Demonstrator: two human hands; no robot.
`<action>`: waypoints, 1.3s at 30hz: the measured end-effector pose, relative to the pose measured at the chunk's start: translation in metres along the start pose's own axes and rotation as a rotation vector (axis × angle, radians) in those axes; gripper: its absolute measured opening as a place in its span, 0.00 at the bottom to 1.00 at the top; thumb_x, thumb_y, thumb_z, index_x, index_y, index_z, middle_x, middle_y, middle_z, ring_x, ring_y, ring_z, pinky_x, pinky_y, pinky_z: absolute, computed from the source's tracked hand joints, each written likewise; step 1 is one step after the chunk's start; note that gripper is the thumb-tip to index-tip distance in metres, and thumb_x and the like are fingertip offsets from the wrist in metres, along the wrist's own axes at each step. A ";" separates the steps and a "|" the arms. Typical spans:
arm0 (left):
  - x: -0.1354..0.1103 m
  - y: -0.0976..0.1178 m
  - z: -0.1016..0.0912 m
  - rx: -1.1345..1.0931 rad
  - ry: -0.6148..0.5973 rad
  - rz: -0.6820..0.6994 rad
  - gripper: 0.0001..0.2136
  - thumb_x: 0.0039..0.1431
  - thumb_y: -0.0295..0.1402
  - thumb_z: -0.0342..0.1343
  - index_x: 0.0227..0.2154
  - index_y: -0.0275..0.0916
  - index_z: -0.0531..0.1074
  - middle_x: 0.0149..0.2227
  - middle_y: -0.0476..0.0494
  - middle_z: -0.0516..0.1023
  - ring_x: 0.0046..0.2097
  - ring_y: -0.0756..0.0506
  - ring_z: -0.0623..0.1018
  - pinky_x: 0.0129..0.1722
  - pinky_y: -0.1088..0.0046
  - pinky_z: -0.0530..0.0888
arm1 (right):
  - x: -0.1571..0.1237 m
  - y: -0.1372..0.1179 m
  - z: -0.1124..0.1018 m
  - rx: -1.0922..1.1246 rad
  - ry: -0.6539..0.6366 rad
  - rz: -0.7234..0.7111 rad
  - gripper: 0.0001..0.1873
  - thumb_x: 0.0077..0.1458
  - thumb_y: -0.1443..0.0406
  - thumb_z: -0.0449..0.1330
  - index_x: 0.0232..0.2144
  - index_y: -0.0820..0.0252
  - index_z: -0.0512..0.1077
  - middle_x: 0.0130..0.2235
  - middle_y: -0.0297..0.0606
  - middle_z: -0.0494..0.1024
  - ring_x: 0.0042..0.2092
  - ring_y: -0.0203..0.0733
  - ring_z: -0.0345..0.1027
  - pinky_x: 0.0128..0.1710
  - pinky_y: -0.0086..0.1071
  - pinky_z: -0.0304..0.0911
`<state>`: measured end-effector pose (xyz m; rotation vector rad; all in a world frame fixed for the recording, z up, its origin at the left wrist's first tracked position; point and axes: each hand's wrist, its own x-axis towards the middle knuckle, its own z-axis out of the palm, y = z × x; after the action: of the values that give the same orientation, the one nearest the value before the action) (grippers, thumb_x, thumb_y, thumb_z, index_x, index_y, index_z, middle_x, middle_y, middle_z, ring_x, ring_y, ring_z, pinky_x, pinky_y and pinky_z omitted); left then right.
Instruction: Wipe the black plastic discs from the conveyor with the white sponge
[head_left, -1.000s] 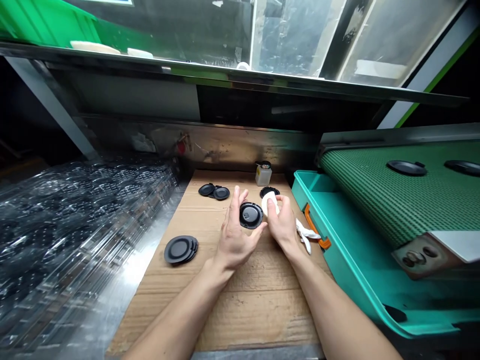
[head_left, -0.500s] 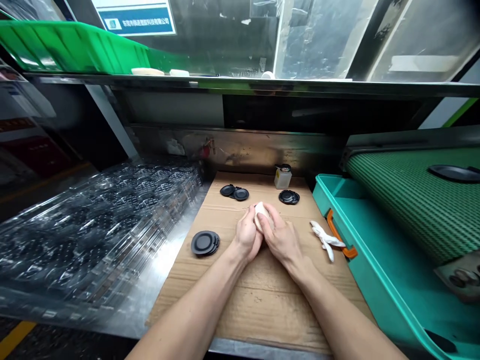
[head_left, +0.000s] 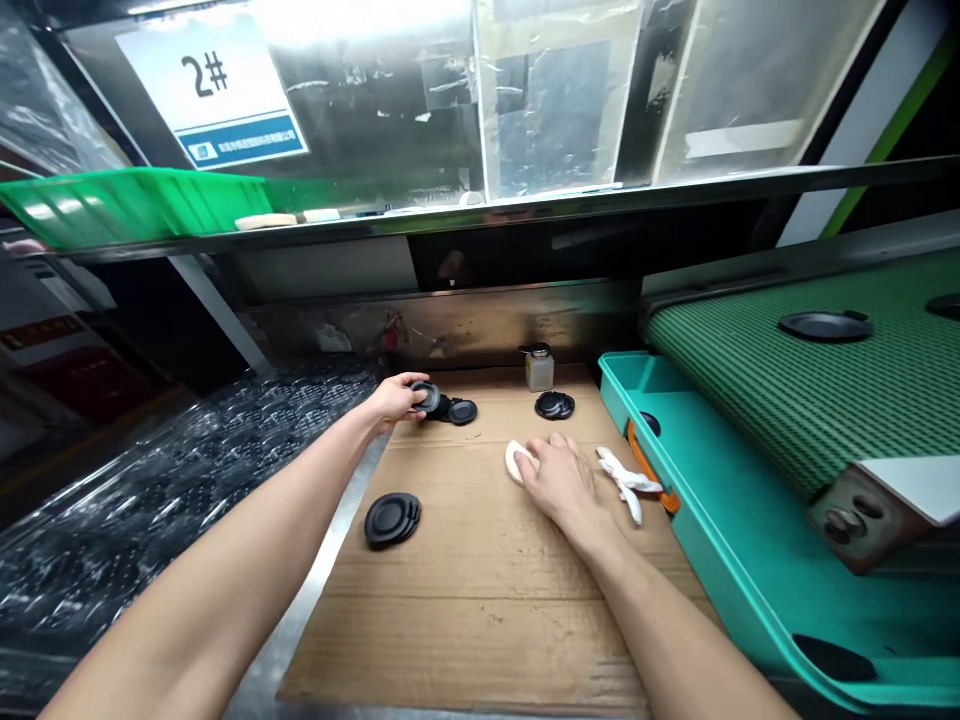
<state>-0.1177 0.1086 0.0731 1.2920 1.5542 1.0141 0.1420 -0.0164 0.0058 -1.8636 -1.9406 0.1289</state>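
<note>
My left hand (head_left: 391, 402) reaches to the back left of the cardboard sheet (head_left: 480, 620), its fingers closed on the edge of a black round plastic disc (head_left: 428, 398). Beside that disc lies another black disc (head_left: 463, 411). My right hand (head_left: 561, 478) rests low over the cardboard, thumb and fingers on a white round pad (head_left: 516, 462); part of the pad is hidden under the hand. A short stack of black discs (head_left: 393, 519) sits at the left, and more black discs (head_left: 555, 405) lie at the back right.
A small bottle (head_left: 540, 370) stands at the back. White gloves (head_left: 628, 482) lie beside a teal bin (head_left: 739, 600) with an orange handle. A green conveyor (head_left: 750, 370) carries black discs at right. Clear plastic trays (head_left: 172, 510) fill the left; a green basket (head_left: 142, 205) sits on the shelf.
My hands, together around the white pad before, have parted. The left went to the black discs at back left and took hold of one; the right stayed with the pad. The view shifted.
</note>
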 end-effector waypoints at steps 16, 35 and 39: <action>0.044 -0.009 0.020 0.754 -0.076 -0.100 0.40 0.43 0.34 0.63 0.63 0.38 0.60 0.52 0.32 0.75 0.38 0.39 0.79 0.26 0.72 0.72 | 0.005 0.005 0.005 0.045 -0.033 -0.007 0.18 0.64 0.54 0.50 0.38 0.55 0.76 0.41 0.43 0.72 0.47 0.48 0.62 0.44 0.37 0.55; 0.022 0.023 0.085 0.898 -0.146 -0.074 0.41 0.30 0.32 0.71 0.55 0.40 0.69 0.50 0.32 0.76 0.38 0.37 0.79 0.23 0.72 0.74 | 0.004 0.007 0.001 0.089 -0.024 0.004 0.18 0.64 0.55 0.50 0.39 0.57 0.76 0.43 0.44 0.72 0.48 0.50 0.62 0.47 0.39 0.56; 0.031 0.020 0.102 0.983 -0.115 -0.088 0.38 0.29 0.38 0.73 0.50 0.35 0.73 0.48 0.27 0.76 0.41 0.32 0.78 0.23 0.69 0.76 | 0.005 0.008 0.000 0.106 -0.010 -0.006 0.18 0.63 0.56 0.51 0.39 0.58 0.77 0.43 0.45 0.72 0.48 0.50 0.62 0.46 0.39 0.56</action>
<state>-0.0177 0.1485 0.0572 1.8389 2.0782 0.0475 0.1493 -0.0111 0.0039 -1.7917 -1.9070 0.2351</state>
